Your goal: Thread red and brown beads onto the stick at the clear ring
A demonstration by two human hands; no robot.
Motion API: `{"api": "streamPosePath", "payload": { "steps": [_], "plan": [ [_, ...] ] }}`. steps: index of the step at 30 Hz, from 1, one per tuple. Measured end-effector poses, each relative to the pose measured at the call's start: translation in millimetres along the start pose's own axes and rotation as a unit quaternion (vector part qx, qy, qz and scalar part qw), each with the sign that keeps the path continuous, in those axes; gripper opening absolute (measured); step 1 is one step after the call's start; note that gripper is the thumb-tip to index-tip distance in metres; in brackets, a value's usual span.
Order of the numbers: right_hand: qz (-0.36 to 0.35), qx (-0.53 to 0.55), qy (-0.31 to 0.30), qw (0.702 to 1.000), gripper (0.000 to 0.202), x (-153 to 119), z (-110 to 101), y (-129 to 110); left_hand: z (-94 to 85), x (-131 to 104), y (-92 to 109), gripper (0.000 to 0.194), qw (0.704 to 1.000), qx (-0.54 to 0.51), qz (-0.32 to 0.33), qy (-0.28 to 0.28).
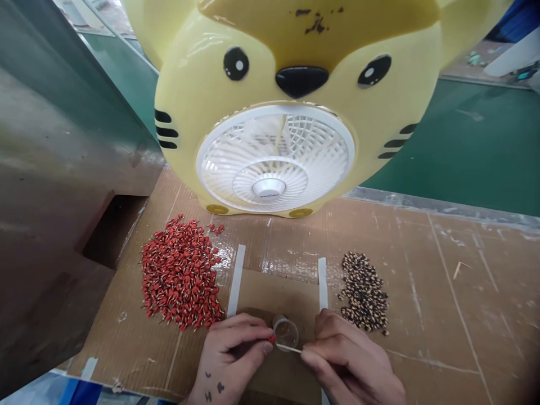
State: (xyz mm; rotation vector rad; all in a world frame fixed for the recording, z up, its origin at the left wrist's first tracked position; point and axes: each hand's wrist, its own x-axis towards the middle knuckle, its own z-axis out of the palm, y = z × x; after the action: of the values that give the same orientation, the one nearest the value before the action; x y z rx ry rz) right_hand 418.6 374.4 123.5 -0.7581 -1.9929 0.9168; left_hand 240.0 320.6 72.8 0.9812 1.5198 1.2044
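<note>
While pinching a small red-capped component [272, 338] at fingertips, left hand [236, 351] closed on it over brown cardboard-covered counter [422, 270]; right hand [348, 360] gripping thin pale stick [290, 349], tip near small clear plastic cup [286, 332]. Red pile [179, 278] left, dark bead pile [365, 292] right, yellow cat-faced fan [291, 107] behind.

The small dark print on the fan hub [269, 188] is too blurred to read.
</note>
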Motion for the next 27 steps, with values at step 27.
{"api": "streamPosePath", "payload": {
  "steps": [27],
  "plan": [
    [-0.041, -0.193, -0.056, 0.979, 0.015, -10.3, -12.2, 7.0, -6.2, -6.4, -6.9, 0.023, 0.983, -0.066, -0.148, -0.09]
  ]
}}
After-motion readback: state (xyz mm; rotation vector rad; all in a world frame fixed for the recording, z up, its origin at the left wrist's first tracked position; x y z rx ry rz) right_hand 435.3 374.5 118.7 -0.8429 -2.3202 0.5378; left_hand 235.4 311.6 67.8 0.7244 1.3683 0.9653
